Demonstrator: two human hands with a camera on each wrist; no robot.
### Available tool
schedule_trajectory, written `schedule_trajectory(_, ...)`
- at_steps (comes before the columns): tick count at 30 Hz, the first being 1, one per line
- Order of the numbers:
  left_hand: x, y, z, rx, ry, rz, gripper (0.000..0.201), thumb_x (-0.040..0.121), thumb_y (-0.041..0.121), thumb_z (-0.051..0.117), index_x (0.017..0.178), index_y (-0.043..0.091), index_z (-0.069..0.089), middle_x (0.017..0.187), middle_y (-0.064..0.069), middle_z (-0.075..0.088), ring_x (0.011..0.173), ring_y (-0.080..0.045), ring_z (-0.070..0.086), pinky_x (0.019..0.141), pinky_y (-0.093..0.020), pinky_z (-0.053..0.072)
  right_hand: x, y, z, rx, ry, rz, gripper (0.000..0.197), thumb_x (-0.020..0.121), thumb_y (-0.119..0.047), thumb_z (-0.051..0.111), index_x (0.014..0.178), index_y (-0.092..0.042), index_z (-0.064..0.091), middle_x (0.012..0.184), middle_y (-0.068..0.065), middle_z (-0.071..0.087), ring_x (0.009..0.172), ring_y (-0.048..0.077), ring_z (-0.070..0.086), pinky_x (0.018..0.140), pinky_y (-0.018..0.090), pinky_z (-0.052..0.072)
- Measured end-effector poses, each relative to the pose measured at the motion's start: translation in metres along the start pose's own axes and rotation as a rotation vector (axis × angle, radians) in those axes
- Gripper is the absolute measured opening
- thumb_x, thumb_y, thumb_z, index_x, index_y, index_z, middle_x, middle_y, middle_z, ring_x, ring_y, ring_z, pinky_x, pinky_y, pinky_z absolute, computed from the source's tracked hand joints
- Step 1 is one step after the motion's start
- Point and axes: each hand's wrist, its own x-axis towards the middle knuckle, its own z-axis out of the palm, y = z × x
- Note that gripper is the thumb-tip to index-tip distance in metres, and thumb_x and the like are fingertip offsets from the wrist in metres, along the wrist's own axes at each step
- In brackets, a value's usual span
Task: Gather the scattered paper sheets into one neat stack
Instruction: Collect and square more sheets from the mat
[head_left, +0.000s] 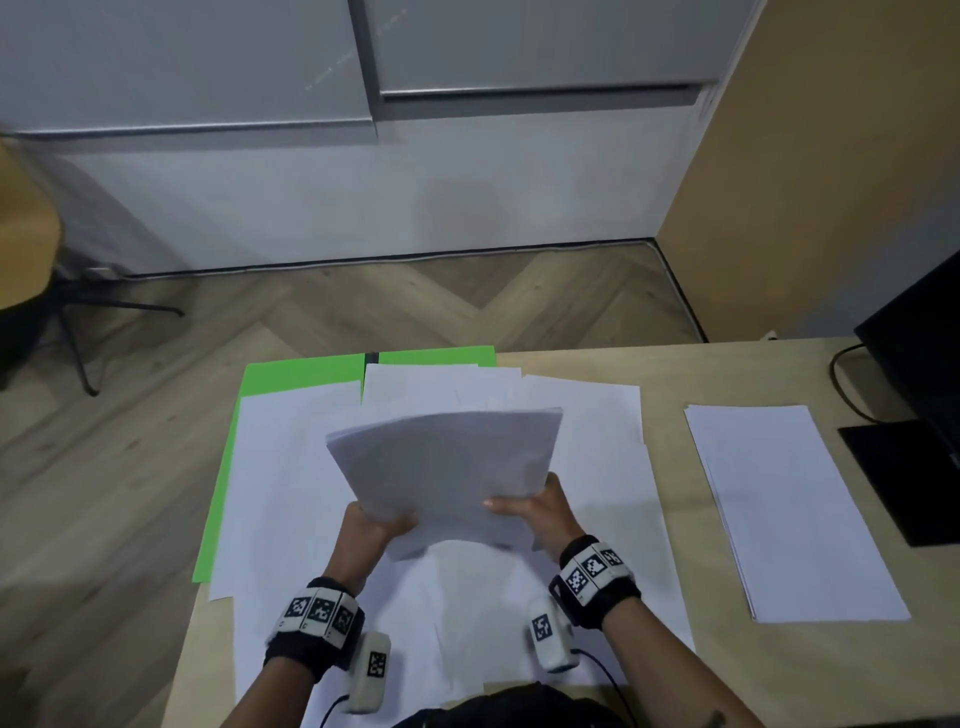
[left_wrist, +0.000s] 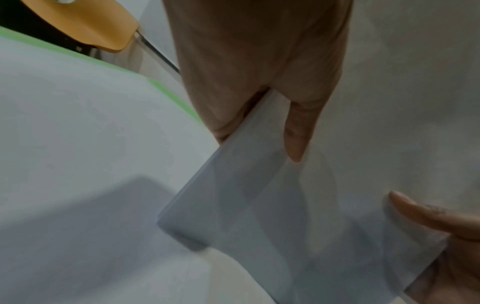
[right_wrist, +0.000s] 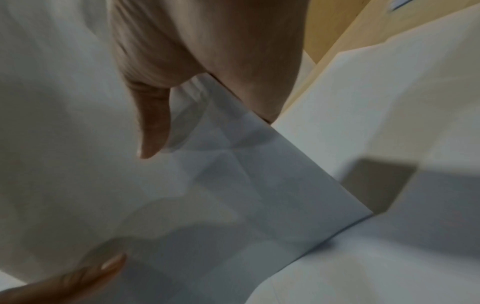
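I hold a bundle of white sheets (head_left: 447, 467) tilted up above the table, its near edge bowed. My left hand (head_left: 382, 525) grips the bundle's near left corner, thumb on top. My right hand (head_left: 524, 512) grips the near right side, thumb across the top sheet. In the left wrist view the thumb (left_wrist: 296, 131) presses the paper bundle (left_wrist: 259, 205); the right wrist view shows my thumb (right_wrist: 153, 125) on the same bundle (right_wrist: 233, 195). More loose white sheets (head_left: 291, 493) lie spread on the table under my hands. A separate squared stack (head_left: 789, 509) lies to the right.
Green sheets (head_left: 291, 374) lie under the white ones at the table's far left. A black monitor base (head_left: 904, 478) and cable stand at the right edge. A chair (head_left: 31, 249) stands on the floor to the left. The wooden tabletop (head_left: 665, 374) shows between the paper groups.
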Motion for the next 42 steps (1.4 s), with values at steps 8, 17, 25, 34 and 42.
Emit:
schedule_trajectory(8, -0.002, -0.007, -0.001, 0.091, 0.016, -0.011, 0.014, 0.078, 0.012, 0.077, 0.088, 0.004, 0.072, 0.084, -0.006, 0.076, 0.080, -0.025, 0.068, 0.072, -0.039, 0.054, 0.012, 0.017, -0.001, 0.019, 0.150, 0.065, 0.036, 0.074, -0.002, 0.082, 0.103, -0.008, 0.061, 0.096, 0.005, 0.073, 0.090, 0.022, 0.071, 0.071, 0.027, 0.058)
schedule_trajectory(17, 0.003, -0.045, -0.015, 0.258, 0.162, -0.158, 0.025, 0.076, 0.002, 0.059, 0.096, 0.015, 0.067, 0.090, -0.008, 0.073, 0.085, -0.031, 0.067, 0.069, -0.033, 0.053, 0.046, 0.054, -0.060, -0.641, 0.442, 0.059, 0.027, 0.083, -0.012, 0.065, 0.109, -0.019, 0.067, 0.102, 0.002, 0.072, 0.096, 0.021, 0.068, 0.083, 0.026, 0.052)
schedule_trajectory(25, 0.006, -0.068, -0.020, 0.428, 0.248, -0.274, 0.018, 0.068, 0.008, 0.052, 0.080, 0.017, 0.063, 0.077, -0.013, 0.068, 0.082, -0.037, 0.064, 0.067, -0.036, 0.050, 0.049, 0.100, -0.104, -1.272, 0.483, 0.210, 0.087, 0.076, -0.060, 0.071, 0.141, -0.017, 0.034, 0.141, 0.010, 0.034, 0.127, 0.030, 0.036, 0.100, 0.041, 0.042)
schedule_trajectory(34, 0.008, -0.070, -0.017, 0.464, 0.241, -0.256, 0.024, 0.081, -0.008, 0.051, 0.087, 0.014, 0.060, 0.077, -0.011, 0.064, 0.076, -0.030, 0.057, 0.058, -0.027, 0.041, 0.057, 0.090, -0.095, -1.126, 0.592, 0.295, 0.088, 0.062, -0.043, 0.089, 0.128, -0.007, 0.043, 0.128, 0.012, 0.054, 0.121, 0.032, 0.049, 0.098, 0.041, 0.044)
schedule_trajectory(42, 0.009, -0.077, -0.020, 0.429, 0.249, -0.297, 0.026, 0.088, -0.003, 0.052, 0.108, 0.013, 0.058, 0.094, -0.012, 0.064, 0.083, -0.029, 0.057, 0.072, -0.030, 0.042, 0.059, 0.076, -0.110, -0.772, 0.494, 0.314, 0.037, 0.080, -0.011, 0.074, 0.114, -0.004, 0.062, 0.113, 0.015, 0.063, 0.109, 0.033, 0.059, 0.088, 0.037, 0.049)
